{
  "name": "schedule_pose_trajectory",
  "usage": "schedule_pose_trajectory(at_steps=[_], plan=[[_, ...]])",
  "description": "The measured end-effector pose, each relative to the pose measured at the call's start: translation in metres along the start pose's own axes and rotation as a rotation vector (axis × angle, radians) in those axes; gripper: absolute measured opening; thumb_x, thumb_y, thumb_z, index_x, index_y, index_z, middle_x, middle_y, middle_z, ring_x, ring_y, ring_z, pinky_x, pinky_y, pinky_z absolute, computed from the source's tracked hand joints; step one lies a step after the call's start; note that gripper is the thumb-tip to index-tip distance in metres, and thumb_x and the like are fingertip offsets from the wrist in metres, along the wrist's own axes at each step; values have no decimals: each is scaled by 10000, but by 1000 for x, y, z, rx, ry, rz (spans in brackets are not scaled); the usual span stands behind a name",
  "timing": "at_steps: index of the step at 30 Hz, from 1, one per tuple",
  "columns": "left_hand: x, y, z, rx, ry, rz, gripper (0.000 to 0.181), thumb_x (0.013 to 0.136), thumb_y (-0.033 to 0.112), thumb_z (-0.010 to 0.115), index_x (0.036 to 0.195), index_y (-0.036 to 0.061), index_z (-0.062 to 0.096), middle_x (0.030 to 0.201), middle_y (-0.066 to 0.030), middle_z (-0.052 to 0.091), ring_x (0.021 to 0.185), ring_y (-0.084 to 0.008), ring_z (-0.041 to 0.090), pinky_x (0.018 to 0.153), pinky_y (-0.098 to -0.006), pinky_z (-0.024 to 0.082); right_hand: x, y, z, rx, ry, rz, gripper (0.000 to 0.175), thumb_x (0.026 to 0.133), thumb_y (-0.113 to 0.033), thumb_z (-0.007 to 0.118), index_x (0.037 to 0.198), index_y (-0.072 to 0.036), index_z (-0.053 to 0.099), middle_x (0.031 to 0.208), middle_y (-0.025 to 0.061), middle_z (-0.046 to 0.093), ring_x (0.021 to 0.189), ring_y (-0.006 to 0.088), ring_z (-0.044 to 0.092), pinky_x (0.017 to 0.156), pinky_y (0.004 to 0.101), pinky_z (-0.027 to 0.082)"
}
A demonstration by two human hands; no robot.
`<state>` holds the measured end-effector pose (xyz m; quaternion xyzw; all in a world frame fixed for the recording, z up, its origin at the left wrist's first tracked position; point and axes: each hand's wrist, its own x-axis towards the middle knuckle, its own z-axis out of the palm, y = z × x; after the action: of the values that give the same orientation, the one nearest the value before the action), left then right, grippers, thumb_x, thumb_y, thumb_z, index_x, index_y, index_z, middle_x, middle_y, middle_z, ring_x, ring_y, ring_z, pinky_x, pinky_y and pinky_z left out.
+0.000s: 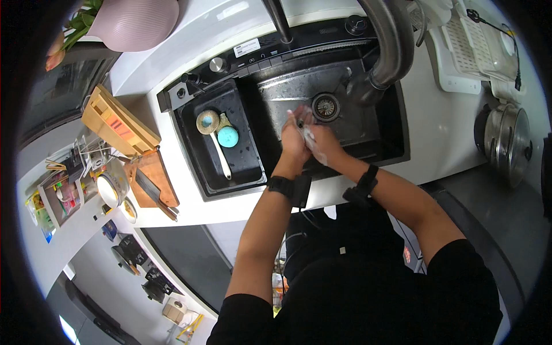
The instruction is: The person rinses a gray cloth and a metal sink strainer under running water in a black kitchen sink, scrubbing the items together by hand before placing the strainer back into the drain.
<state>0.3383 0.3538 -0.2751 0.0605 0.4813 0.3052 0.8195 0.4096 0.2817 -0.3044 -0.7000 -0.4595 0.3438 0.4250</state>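
Observation:
My left hand (pixel 294 139) and my right hand (pixel 324 141) are pressed together low over the black sink basin (pixel 276 103). White lather covers parts of both, mostly the back of the right hand. The fingers overlap, so whether anything lies between the palms is hidden. Just beyond the fingertips is the round drain strainer (pixel 326 107). A thick dark faucet spout (pixel 390 47) curves down to the right of the drain. Left of the hands, a black tray (pixel 241 168) holds a white-handled dish brush (pixel 220 151) and a turquoise round scrubber (pixel 227 136).
Left on the counter, a kitchen knife (pixel 148 187) lies on a wooden cutting board (pixel 166 181) beside a glass jar (pixel 113 189). Wooden boards (pixel 118 120) lean behind. A pink vase (pixel 136 21) stands upper left. On the right are a lidded metal pot (pixel 509 138) and a white rack (pixel 468 47).

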Motion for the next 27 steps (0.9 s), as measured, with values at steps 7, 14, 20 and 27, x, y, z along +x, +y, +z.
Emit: schedule_pose_trajectory(at_steps=[7,14,20,27], plan=[[-1,4,23,139,-6,78,436,1051,318,506,1293,-36,579,1222,-106,638,1113,-187,580,996,-326,444,5,33,14,206,50,118,226,916,-162,567,765,6,566,730,259,581,629,410,560,569,458,421],[-6,-9,25,302,-86,91,514,1066,389,417,1415,16,481,1331,-129,590,1190,-263,569,1032,-424,451,19,32,0,124,92,201,240,929,-159,580,755,6,565,693,231,587,594,258,533,585,426,439],[-7,-20,5,281,-65,154,501,1066,403,422,1333,-1,548,1192,-112,627,1067,-191,592,960,-336,466,29,-30,-14,167,129,274,181,943,-149,549,946,11,634,857,268,642,721,370,644,638,444,474],[-4,-13,-9,294,-67,51,538,1062,441,393,1329,-4,537,1279,-147,611,1121,-271,613,961,-391,504,25,15,-2,64,146,113,197,899,-181,599,844,7,628,842,274,635,770,432,632,654,460,476]])
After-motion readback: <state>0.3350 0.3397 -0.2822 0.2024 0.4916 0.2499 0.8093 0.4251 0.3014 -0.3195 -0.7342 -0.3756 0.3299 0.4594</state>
